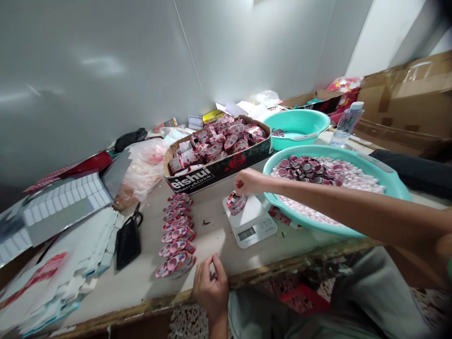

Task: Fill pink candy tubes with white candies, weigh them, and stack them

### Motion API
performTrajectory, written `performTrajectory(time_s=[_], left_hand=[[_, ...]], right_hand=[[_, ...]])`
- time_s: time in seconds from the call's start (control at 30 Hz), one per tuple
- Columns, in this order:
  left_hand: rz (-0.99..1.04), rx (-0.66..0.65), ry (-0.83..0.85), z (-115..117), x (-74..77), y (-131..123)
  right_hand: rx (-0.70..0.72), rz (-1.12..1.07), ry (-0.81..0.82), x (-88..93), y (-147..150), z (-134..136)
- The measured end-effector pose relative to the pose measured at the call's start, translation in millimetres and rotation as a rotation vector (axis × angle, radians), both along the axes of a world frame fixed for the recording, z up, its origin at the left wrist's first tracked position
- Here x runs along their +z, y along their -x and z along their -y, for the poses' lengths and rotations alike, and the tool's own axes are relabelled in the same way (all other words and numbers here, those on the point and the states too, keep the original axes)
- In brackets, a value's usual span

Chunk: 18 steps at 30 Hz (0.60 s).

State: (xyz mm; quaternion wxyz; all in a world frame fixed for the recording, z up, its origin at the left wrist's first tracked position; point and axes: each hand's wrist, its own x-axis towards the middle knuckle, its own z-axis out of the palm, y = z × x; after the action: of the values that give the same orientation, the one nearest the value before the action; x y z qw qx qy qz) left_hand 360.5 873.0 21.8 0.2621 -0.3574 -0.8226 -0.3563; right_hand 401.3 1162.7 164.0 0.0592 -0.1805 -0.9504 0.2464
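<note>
The right hand point(249, 182) reaches forward from the right side and pinches a small roll of pink and red wrapper point(236, 203). The fingers point(240, 188) are bent down and hold the roll from above, near its top, so the grip is small and careful. Under this hand is a white kitchen scale point(249, 221), and the roll is over its plate. I cannot tell if the roll already touches the plate or is only very near it. The numbers on the display are too small to read with sure.

The long axis of the roll is slanted, not upright, and it goes across the plate. The pinch at one end keeps it steady in this position.

The left hand point(211, 292) is low at the near edge of the table point(208, 245). Its fingers are loosely curled and the thumb stands up. I cannot tell if it holds something small, but no object shows in it.

To the left of the right hand, a row of similar rolls point(176, 235) lies on the table, and the near end of this row is close to the left hand. Just beyond the right hand is a wide green basin point(269, 188) full of bottle caps point(303, 169). Further left of it, a cardboard tray point(219, 172) holds many more rolls, and a second green basin point(296, 122) stands behind.
</note>
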Motion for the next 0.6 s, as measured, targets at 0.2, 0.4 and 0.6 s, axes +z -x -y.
performTrajectory(time_s=[0.2, 0.4, 0.6], left_hand=[[-0.024, -0.002, -0.014, -2, 1.9, -1], [-0.035, -0.019, -0.024, -2, 4.0, -1], [0.003, -0.006, -0.030, -3, 2.9, -1]], right_hand=[[0.009, 0.021, 0.037, -2.2, 1, -1], [-0.009, -0.012, 0.042, 8.1, -5, -1], [-0.038, -0.058, 0.070, 22.6, -20, -10]])
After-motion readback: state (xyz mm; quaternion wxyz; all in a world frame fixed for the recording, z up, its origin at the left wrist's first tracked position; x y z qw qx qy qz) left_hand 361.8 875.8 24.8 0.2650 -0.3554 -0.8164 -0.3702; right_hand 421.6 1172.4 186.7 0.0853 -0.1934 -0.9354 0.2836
